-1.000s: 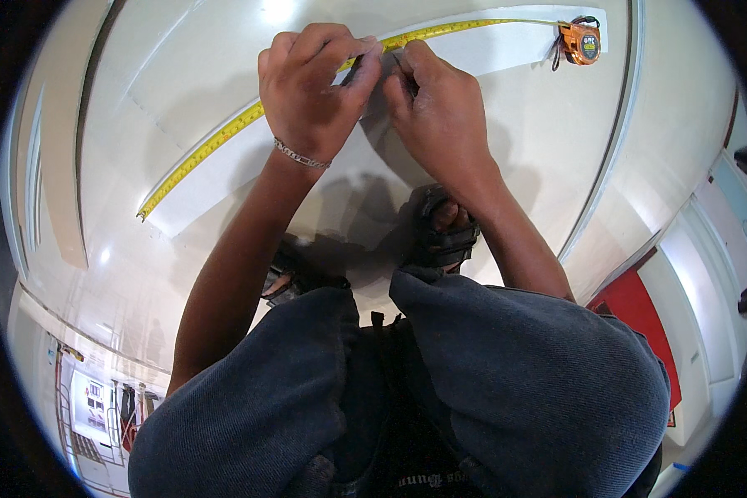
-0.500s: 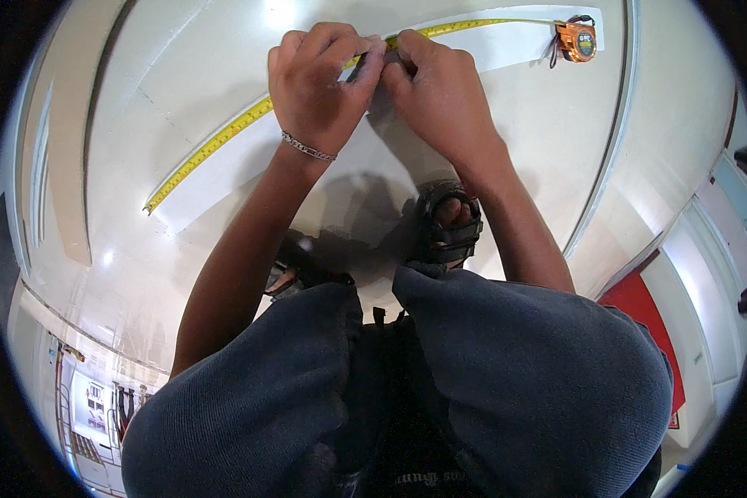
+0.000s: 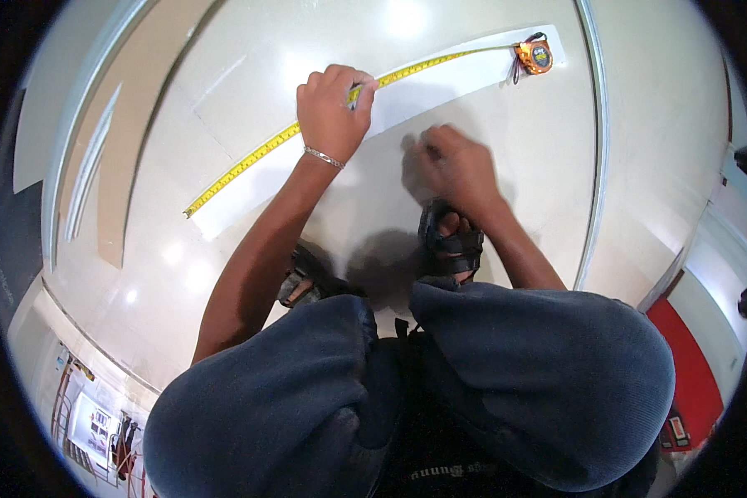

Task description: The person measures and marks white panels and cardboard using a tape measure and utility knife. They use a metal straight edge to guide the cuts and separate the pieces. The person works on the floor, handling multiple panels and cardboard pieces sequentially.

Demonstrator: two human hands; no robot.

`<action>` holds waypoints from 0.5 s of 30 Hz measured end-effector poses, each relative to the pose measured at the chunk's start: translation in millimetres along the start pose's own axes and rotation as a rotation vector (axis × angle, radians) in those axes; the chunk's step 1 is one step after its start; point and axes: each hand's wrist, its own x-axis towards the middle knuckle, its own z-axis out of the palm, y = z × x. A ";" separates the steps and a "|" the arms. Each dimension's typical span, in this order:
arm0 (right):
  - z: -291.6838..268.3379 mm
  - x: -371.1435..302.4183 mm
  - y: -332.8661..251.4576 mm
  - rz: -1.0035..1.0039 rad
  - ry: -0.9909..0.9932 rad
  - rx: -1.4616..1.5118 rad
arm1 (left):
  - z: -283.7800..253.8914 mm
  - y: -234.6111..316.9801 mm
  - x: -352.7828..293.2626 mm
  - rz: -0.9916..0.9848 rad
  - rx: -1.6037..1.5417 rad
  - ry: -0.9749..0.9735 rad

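Observation:
A long white strip [image 3: 440, 95] lies on the pale floor, slanting up from left to right. Along its far edge runs the yellow blade [image 3: 253, 158] of a tape measure. The orange tape measure case [image 3: 538, 57], with a dark wrist cord, rests on the strip's right end. My left hand [image 3: 332, 108], a chain bracelet at the wrist, pinches the blade near the strip's middle. Nearer to me and off the strip, my right hand [image 3: 463, 170] hovers with curled fingers, slightly smeared. Whatever lies between its fingertips is too dark to make out.
My sandalled feet [image 3: 452, 241] stand just this side of the strip. A metal track [image 3: 595, 149] crosses the floor at the right. Tan boards [image 3: 133, 158] lie at the far left, and a red panel [image 3: 687, 365] shows at the lower right.
My right hand has left the blade and come down toward my right foot. My left hand still pinches the blade. The whole view has shifted slightly.

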 end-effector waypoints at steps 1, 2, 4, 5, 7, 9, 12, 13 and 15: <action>10.8 -2.3 -1.9 -0.089 -0.093 -0.113 | -1.6 2.4 1.6 -0.030 0.002 -0.052; 19.7 -6.2 -5.3 -0.203 -0.055 -0.071 | -3.4 5.5 3.7 -0.021 0.013 -0.078; 24.2 -13.3 -7.2 -0.305 -0.056 -0.059 | -7.2 12.7 7.7 0.021 0.105 -0.069; 19.4 -14.7 -5.9 -0.341 -0.040 -0.067 | -10.0 15.9 10.4 0.013 0.155 -0.100; -4.5 -12.3 5.5 -0.288 0.022 -0.072 | -16.1 20.2 15.3 0.022 0.167 -0.088; -38.3 6.7 27.4 -0.237 0.336 -0.117 | -23.7 19.3 20.0 -0.020 0.098 -0.110; -91.1 48.5 71.2 -0.136 0.567 -0.614 | -38.8 6.2 23.5 0.021 0.113 -0.104; -102.1 64.4 83.2 -0.078 0.408 -0.537 | -43.6 -0.8 24.3 0.028 0.129 -0.109; -112.7 90.9 97.6 0.000 0.138 -0.451 | -53.5 -15.7 20.7 -0.011 0.069 -0.096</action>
